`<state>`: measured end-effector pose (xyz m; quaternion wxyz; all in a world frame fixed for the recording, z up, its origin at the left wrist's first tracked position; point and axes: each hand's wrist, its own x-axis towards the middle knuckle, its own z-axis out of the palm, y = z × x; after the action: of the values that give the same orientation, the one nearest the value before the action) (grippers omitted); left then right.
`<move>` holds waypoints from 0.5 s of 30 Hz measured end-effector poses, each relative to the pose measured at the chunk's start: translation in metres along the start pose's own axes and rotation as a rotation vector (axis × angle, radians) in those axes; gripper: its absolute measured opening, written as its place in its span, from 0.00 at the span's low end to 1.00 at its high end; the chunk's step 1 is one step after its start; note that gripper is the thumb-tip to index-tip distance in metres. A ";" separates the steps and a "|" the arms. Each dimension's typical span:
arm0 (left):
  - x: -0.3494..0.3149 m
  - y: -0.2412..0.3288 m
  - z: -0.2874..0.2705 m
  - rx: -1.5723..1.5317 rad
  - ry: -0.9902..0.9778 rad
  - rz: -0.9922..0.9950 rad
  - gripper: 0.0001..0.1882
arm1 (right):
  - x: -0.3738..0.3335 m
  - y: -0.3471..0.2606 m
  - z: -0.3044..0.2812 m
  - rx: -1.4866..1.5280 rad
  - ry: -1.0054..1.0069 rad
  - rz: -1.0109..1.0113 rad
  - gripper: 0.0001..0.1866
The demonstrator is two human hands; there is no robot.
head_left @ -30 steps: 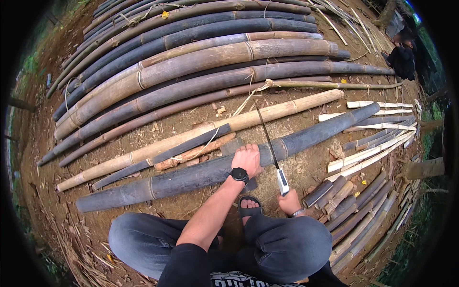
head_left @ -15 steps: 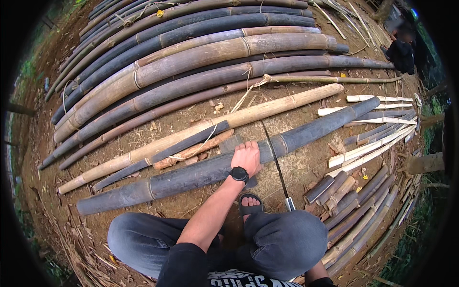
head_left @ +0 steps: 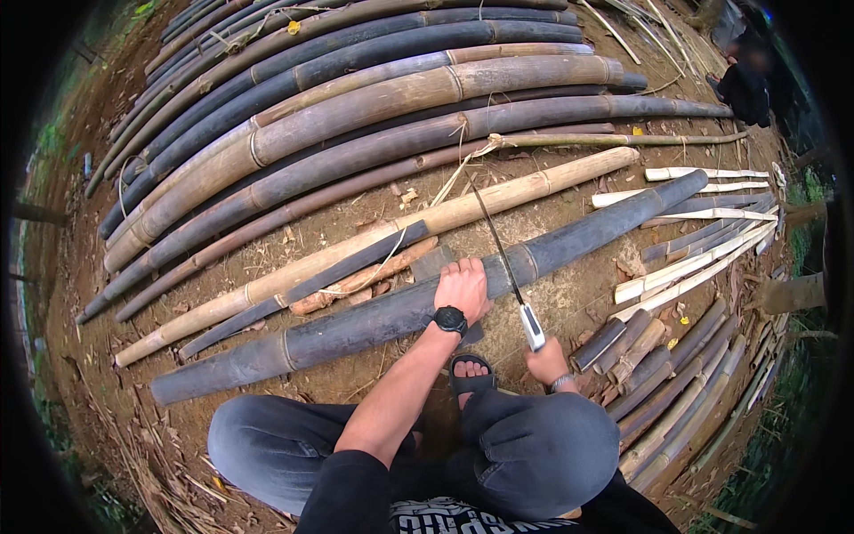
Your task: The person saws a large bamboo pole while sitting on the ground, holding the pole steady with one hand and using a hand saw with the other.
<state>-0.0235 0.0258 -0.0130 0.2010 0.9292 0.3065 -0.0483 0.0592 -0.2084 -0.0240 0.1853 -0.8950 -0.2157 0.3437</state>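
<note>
A dark bamboo pole [head_left: 365, 327] lies slantwise in front of my knees. My left hand [head_left: 463, 290], with a black watch at the wrist, is wrapped over its top and grips it near the middle. My right hand [head_left: 546, 361] is closed round the handle of a handsaw [head_left: 533, 327], which has a grey-and-white grip. Its long thin blade crosses the pole just right of my left hand, and its tip reaches over a tan bamboo pole [head_left: 551, 185] behind. How deep the blade sits in the bamboo cannot be made out. A block [head_left: 432, 264] shows behind the dark pole, beside my left hand.
Rows of long bamboo poles [head_left: 356, 123] cover the ground beyond. Short cut pieces [head_left: 642, 345] and pale split strips [head_left: 694, 256] lie to the right. My sandalled foot [head_left: 471, 374] is close to the dark pole. Another person [head_left: 745, 92] is at the far right.
My right hand has come into view from behind my right knee. The saw has slid forward, away from me, across the pole. My left hand keeps its grip in the same place.
</note>
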 end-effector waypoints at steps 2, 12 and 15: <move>0.008 -0.002 -0.005 -0.004 0.018 0.020 0.34 | -0.001 -0.005 0.000 0.022 -0.007 -0.011 0.13; 0.002 0.004 0.000 0.019 0.023 0.012 0.39 | -0.011 0.010 0.000 -0.025 -0.040 0.132 0.15; 0.008 -0.004 -0.008 -0.055 -0.077 -0.032 0.38 | -0.015 0.006 0.005 0.016 -0.003 -0.029 0.14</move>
<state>-0.0193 0.0364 -0.0091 0.2373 0.9157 0.3147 -0.0787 0.0466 -0.2202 -0.0224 0.1971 -0.8898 -0.2263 0.3437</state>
